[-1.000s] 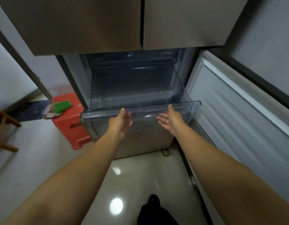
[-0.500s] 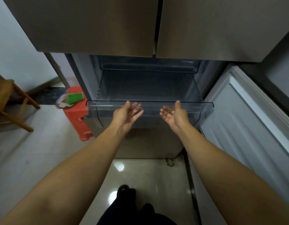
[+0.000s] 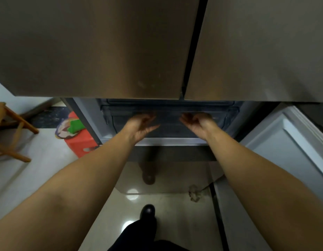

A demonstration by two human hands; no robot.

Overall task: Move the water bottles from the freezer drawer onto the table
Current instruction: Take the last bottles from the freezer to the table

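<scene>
Both hands are reaching to the clear freezer drawer (image 3: 168,122) at frame centre: left hand (image 3: 140,125) and right hand (image 3: 198,124) showing loosely curled fingers, holding nothing. No water bottles are showing, so pushing evenly on both sides seems wise

Both my arms reach forward and slightly down, bare to above the elbow, forearms converging toward the middle. My left hand (image 3: 141,125) is turned palm inward and up, thumb side uppermost, fingers loosely curved, fingertips pointing toward the right hand. My right hand (image 3: 198,124) mirrors it: palm inward, fingers curled loosely, tips pointing left. The two hands are level with each other and apart, a clear gap between the fingertips. Motion blur softens both sets of fingers; I cannot tell whether either touches anything. One dark trouser leg and shoe (image 3: 147,211) show below, between the arms.
</scene>
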